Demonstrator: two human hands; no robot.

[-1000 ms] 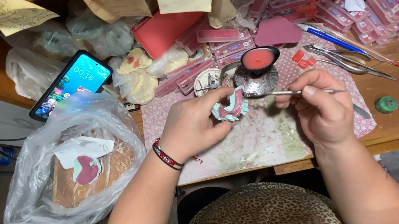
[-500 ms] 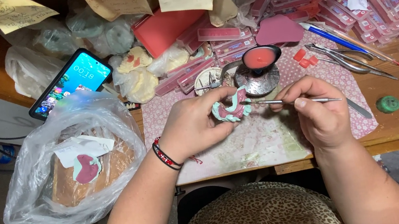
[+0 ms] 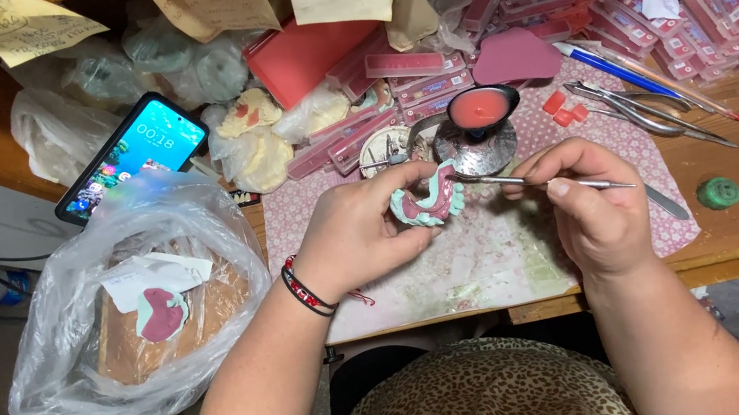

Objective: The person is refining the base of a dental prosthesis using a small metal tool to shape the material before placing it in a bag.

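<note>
left hand [image 3: 363, 232] pinches the denture model [image 3: 428, 200]; right hand [image 3: 593, 207] grips a metal tool [image 3: 556, 181] touching it.

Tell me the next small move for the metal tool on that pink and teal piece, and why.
Probably draw the thin metal tool along the edge of the pink and teal denture model. The right hand holds the tool with its tip right at the model, the left hand holds the model up over the pink patterned mat, and the small dish of pink wax sits just behind.
</note>
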